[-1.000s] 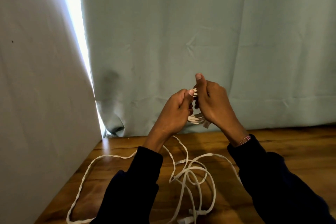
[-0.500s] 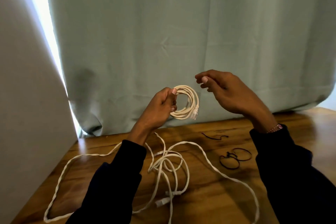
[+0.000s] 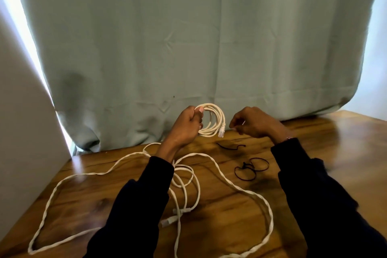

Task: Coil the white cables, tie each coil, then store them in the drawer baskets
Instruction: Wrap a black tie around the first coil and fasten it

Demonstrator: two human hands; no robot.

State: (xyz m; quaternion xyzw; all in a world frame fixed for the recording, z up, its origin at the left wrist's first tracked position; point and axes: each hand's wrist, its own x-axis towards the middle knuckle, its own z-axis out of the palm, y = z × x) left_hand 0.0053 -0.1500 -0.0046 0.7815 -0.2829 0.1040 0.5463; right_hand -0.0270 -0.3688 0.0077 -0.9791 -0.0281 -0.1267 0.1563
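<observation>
Grey-green curtain (image 3: 188, 44) fills the back, hanging down to the far edge of a wooden table (image 3: 335, 153), hem bunched at lower left. Bright daylight strip (image 3: 25, 33) shows along the curtain's left edge; paler light at the right edge too. Plain white wall (image 3: 23, 132) on the left, meeting the table's left side. Tabletop is warm brown wood with visible grain and knots, glossy, catching reflections near the left and right edges.
</observation>
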